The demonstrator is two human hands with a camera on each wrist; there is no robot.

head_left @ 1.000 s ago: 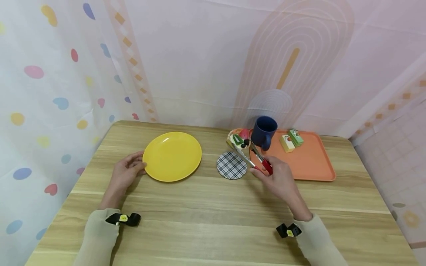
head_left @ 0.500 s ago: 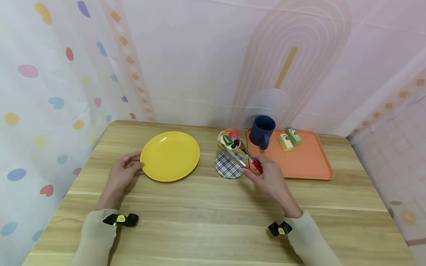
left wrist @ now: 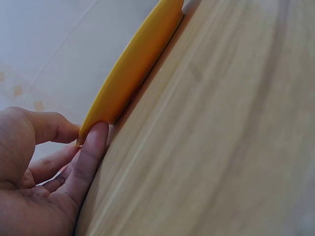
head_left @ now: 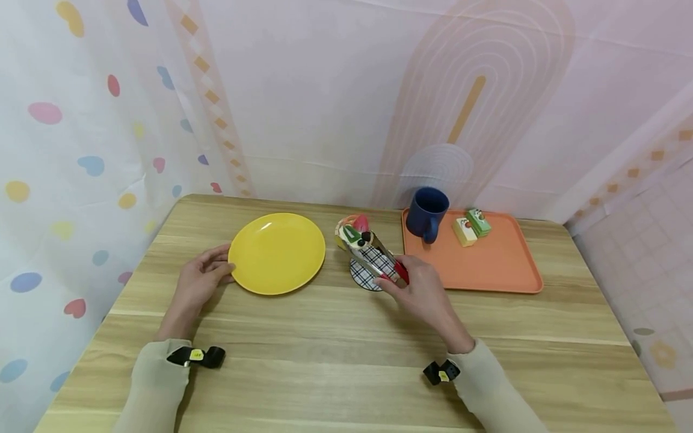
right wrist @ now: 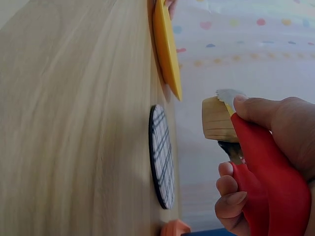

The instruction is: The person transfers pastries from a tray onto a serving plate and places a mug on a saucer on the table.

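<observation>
At the left, my left hand (head_left: pixel 199 282) pinches the rim of a round yellow plate (head_left: pixel 277 254) that lies on the table. In the left wrist view its thumb and index finger meet the edge of the plate (left wrist: pixel 130 73). My right hand (head_left: pixel 425 294) grips tongs (right wrist: pixel 268 179) with red handles and metal arms. Between the tips of the tongs is a small fruit tart (head_left: pixel 352 233) topped with pink, green and dark pieces. The tart hangs above the table, just beyond a checked round coaster (head_left: pixel 366 275), to the right of the plate.
An orange tray (head_left: pixel 492 267) lies at the right. On it stand a dark blue mug (head_left: pixel 426 211) near its left end, a yellow cake piece (head_left: pixel 465 233) and a green cake piece (head_left: pixel 479 222). A patterned curtain (head_left: pixel 319 108) hangs behind the wooden table (head_left: pixel 325 361).
My right hand has moved left, carrying the tart in the tongs away from the mug and tray, past the coaster towards the plate. My left hand stays at the plate's rim.
</observation>
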